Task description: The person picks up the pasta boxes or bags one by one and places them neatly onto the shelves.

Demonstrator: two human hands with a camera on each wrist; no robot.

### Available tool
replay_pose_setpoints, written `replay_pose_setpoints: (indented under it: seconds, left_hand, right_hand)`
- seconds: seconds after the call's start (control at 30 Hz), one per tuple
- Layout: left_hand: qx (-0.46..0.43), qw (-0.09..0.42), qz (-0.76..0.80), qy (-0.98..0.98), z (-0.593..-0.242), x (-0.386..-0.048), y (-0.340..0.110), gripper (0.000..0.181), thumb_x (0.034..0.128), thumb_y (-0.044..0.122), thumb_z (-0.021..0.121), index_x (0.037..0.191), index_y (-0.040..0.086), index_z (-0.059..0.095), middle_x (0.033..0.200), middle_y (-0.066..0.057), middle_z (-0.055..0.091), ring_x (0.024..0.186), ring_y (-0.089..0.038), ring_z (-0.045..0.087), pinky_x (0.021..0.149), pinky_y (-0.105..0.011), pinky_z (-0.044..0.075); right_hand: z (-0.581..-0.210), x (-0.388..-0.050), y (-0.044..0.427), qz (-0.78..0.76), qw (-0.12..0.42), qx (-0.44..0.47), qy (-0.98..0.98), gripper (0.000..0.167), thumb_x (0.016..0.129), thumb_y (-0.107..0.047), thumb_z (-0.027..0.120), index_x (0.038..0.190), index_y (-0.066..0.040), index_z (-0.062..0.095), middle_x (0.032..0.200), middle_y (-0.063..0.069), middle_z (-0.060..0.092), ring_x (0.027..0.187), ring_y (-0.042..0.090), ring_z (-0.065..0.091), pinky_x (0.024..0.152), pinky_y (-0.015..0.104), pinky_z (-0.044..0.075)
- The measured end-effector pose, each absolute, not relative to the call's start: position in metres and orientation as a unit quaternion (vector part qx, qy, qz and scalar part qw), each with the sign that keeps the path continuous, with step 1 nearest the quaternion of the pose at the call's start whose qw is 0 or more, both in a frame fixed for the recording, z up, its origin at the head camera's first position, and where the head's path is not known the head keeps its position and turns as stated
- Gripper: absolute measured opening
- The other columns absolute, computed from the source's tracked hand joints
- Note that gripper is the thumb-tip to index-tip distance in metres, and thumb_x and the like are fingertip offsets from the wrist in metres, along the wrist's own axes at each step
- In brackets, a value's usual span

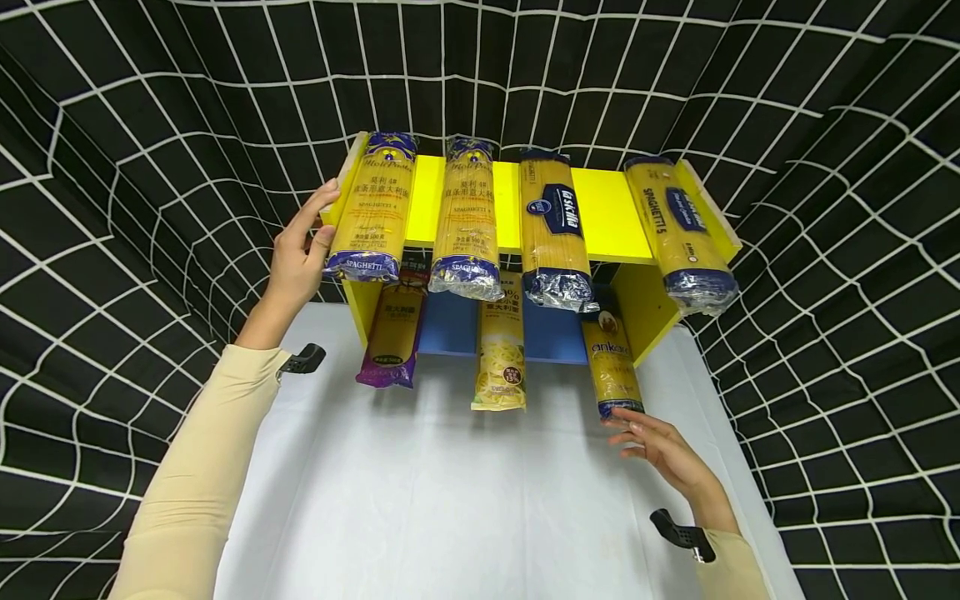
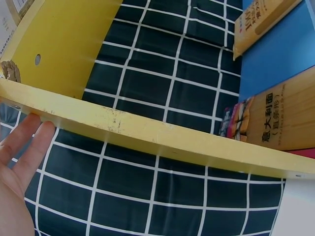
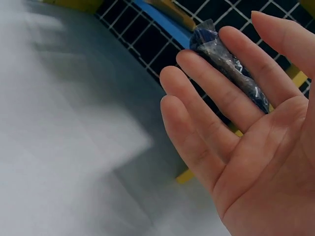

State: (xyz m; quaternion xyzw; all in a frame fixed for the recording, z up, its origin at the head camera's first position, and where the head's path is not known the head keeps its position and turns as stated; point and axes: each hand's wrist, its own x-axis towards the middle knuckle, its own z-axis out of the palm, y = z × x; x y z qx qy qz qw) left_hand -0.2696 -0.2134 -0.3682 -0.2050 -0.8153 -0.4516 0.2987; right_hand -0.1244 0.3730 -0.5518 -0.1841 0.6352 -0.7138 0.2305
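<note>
In the head view my left hand [image 1: 297,260] is at the upper left of a yellow shelf unit [image 1: 609,225], beside a blue-ended spaghetti pack [image 1: 375,208]. The left wrist view has this hand's [image 2: 19,172] extended fingertips against the edge of the yellow side panel [image 2: 147,135]. My right hand [image 1: 663,454], fingers spread, is at the front end of an "ankara" pasta pack [image 1: 613,358] on the lower blue shelf [image 1: 555,333]. In the right wrist view the palm of the right hand [image 3: 256,137] shows, and the pack's crinkled wrapper end [image 3: 229,66] appears behind the fingers; contact is unclear.
On the upper board lie another blue-ended spaghetti pack [image 1: 467,217], a "la sicilia" pack [image 1: 553,225] and a tilted "Spaghetti 5" pack [image 1: 678,233]. Below are a purple-ended pack [image 1: 396,329] and a pale yellow pack [image 1: 500,350]. A white surface [image 1: 450,500] lies in front; black gridded cloth [image 1: 480,67] surrounds it.
</note>
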Motion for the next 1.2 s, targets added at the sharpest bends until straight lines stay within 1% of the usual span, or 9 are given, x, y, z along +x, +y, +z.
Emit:
replay_pose_setpoints:
  seconds: [0.17,0.37,0.5,0.63,0.77,0.83,0.97,1.1,1.2]
  left_hand:
    - [-0.21,0.301,-0.45,-0.814,-0.369,-0.27,-0.214,0.044,0.1017,0.02,0.049,0.146,0.022,0.049,0.157,0.013,0.041,0.109,0.013,0.054,0.074,-0.004,0.048]
    - [-0.208,0.302,-0.454,-0.812,-0.37,-0.27,-0.213,0.044,0.1011,0.014,0.05,0.145,0.02,0.05,0.157,0.01,0.042,0.109,0.015,0.054,0.073,-0.002,0.047]
    - [-0.204,0.301,-0.457,-0.811,-0.365,-0.265,-0.208,0.043,0.1015,0.011,0.049,0.145,0.014,0.05,0.158,0.003,0.042,0.11,0.017,0.051,0.075,-0.001,0.045]
    - [-0.206,0.299,-0.459,-0.811,-0.353,-0.252,-0.201,0.042,0.1024,0.013,0.047,0.144,0.009,0.049,0.157,-0.003,0.042,0.108,0.016,0.05,0.077,-0.001,0.044]
    - [-0.203,0.298,-0.455,-0.814,-0.354,-0.253,-0.201,0.043,0.1029,0.017,0.047,0.145,0.012,0.048,0.158,0.0,0.042,0.107,0.014,0.05,0.077,-0.001,0.044]
    - [-0.199,0.298,-0.454,-0.816,-0.361,-0.261,-0.204,0.043,0.103,0.018,0.047,0.146,0.014,0.048,0.158,0.003,0.041,0.11,0.015,0.05,0.077,0.0,0.044]
    - [-0.197,0.297,-0.456,-0.815,-0.371,-0.27,-0.209,0.044,0.1024,0.016,0.048,0.147,0.018,0.048,0.158,0.009,0.04,0.109,0.015,0.051,0.075,-0.001,0.045]
    - [-0.198,0.293,-0.455,-0.817,-0.371,-0.271,-0.21,0.045,0.102,0.017,0.048,0.147,0.023,0.047,0.158,0.014,0.039,0.106,0.013,0.053,0.073,-0.002,0.046]
    - [-0.194,0.293,-0.453,-0.819,-0.372,-0.272,-0.21,0.045,0.1024,0.016,0.047,0.147,0.02,0.047,0.159,0.011,0.039,0.105,0.015,0.052,0.072,-0.001,0.045]
  right_hand:
    - [-0.551,-0.131,0.37,-0.718,0.225,-0.18,0.633,0.043,0.108,-0.008,0.027,0.149,0.0,0.039,0.138,-0.003,0.063,0.115,0.014,0.065,0.093,0.03,0.055]
    - [-0.552,-0.139,0.368,-0.723,0.214,-0.176,0.633,0.043,0.108,-0.007,0.028,0.149,0.001,0.038,0.138,-0.003,0.063,0.115,0.014,0.065,0.093,0.03,0.055]
    - [-0.552,-0.143,0.368,-0.721,0.212,-0.173,0.636,0.043,0.108,-0.008,0.029,0.149,0.0,0.039,0.138,-0.003,0.063,0.116,0.017,0.065,0.092,0.031,0.056]
    - [-0.553,-0.144,0.369,-0.713,0.209,-0.163,0.649,0.042,0.109,-0.009,0.03,0.149,0.002,0.038,0.137,-0.003,0.064,0.116,0.02,0.065,0.093,0.03,0.056]
    - [-0.554,-0.146,0.37,-0.705,0.208,-0.154,0.66,0.043,0.109,-0.01,0.031,0.149,0.004,0.037,0.136,-0.004,0.064,0.116,0.019,0.065,0.093,0.029,0.055]
    - [-0.553,-0.145,0.37,-0.704,0.208,-0.153,0.661,0.043,0.108,-0.01,0.032,0.149,0.004,0.037,0.136,-0.004,0.064,0.116,0.019,0.065,0.093,0.029,0.055]
    - [-0.552,-0.144,0.368,-0.702,0.209,-0.146,0.665,0.043,0.108,-0.011,0.034,0.149,0.004,0.036,0.136,-0.005,0.065,0.116,0.019,0.065,0.093,0.028,0.055]
    - [-0.551,-0.144,0.367,-0.701,0.207,-0.142,0.667,0.044,0.108,-0.011,0.035,0.149,0.003,0.036,0.135,-0.007,0.065,0.116,0.019,0.065,0.094,0.028,0.055]
    - [-0.551,-0.145,0.367,-0.701,0.203,-0.146,0.668,0.044,0.108,-0.011,0.034,0.149,0.003,0.036,0.135,-0.007,0.065,0.117,0.021,0.065,0.094,0.029,0.054]
